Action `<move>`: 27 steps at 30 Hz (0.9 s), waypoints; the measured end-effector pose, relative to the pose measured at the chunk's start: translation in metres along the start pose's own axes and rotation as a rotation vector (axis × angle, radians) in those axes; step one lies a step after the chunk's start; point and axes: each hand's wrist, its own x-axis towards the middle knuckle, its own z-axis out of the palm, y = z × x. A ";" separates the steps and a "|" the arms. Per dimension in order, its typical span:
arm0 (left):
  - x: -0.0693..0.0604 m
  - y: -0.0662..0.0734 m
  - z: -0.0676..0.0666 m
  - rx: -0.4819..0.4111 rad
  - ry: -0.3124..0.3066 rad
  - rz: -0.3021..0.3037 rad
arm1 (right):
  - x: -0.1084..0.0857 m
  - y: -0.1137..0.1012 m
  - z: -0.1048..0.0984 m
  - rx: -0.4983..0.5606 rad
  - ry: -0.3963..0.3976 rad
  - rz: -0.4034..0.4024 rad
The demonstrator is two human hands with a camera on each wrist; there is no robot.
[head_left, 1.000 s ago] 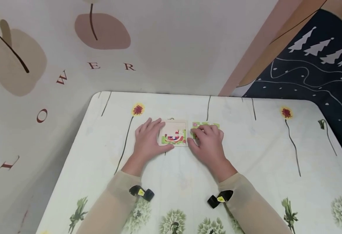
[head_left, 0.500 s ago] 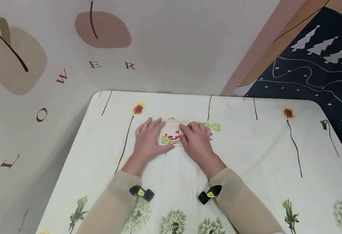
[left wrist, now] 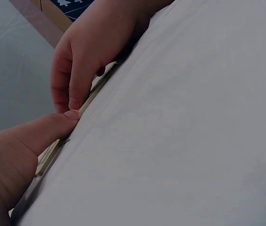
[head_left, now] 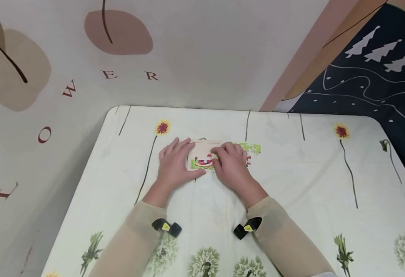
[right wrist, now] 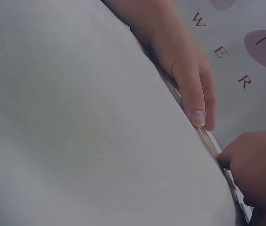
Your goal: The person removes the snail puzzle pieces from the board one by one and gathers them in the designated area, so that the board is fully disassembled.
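Observation:
A pale wooden puzzle tray [head_left: 199, 148] lies on the table, with joined pieces [head_left: 202, 164] in its lower part showing a red, white and green picture. My left hand [head_left: 174, 165] rests spread at its left side, fingers along the upper left and thumb on the lower edge; the left wrist view shows that thumb [left wrist: 53, 129] on the rim. Over the tray's right part, my right hand [head_left: 233, 165] has thumb and index finger curled together on a small piece, mostly hidden by the fingertips. In the right wrist view, the tray's edge [right wrist: 206, 139] runs between both hands.
Green puzzle pieces [head_left: 252, 148] lie just right of the tray, partly covered by my right hand. The table [head_left: 309, 173] has a white cloth printed with flowers. A printed wall covering [head_left: 202, 57] stands behind its far edge.
My right hand has moved left from the loose green pieces to the tray's right part, uncovering some of those pieces. My left hand has stayed at the tray.

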 end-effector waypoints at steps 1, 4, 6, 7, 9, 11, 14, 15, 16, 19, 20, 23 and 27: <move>0.000 0.000 0.000 0.001 -0.001 -0.001 | 0.000 0.000 0.000 0.006 0.000 0.003; 0.000 0.000 0.000 -0.001 -0.006 -0.005 | 0.000 0.000 0.001 0.034 0.015 0.005; 0.000 0.000 0.000 -0.002 -0.008 -0.007 | 0.000 0.000 0.000 0.045 0.030 0.001; 0.000 0.000 -0.001 -0.004 -0.008 -0.007 | 0.000 0.000 0.000 0.045 0.038 -0.004; 0.000 0.000 -0.001 -0.006 -0.007 -0.007 | -0.001 0.001 0.000 0.031 0.052 -0.017; -0.001 0.001 -0.002 -0.006 -0.009 -0.008 | -0.003 0.001 -0.001 0.015 0.066 -0.029; -0.001 0.002 -0.003 -0.004 -0.016 -0.014 | -0.004 0.001 -0.001 0.011 0.081 -0.052; -0.002 0.002 -0.003 -0.005 -0.018 -0.016 | -0.005 0.000 -0.002 0.017 0.082 -0.062; -0.002 0.002 -0.003 -0.005 -0.021 -0.018 | -0.005 0.000 -0.002 0.028 0.081 -0.072; -0.002 0.002 -0.004 -0.006 -0.023 -0.018 | -0.006 0.000 -0.001 0.050 0.078 -0.102; -0.002 0.002 -0.004 -0.008 -0.022 -0.017 | -0.006 0.000 -0.001 0.055 0.079 -0.110; -0.001 0.002 -0.004 -0.009 -0.019 -0.014 | -0.006 0.001 -0.001 0.061 0.093 -0.122; -0.001 0.002 -0.003 -0.006 -0.021 -0.019 | -0.007 0.002 -0.001 0.054 0.099 -0.121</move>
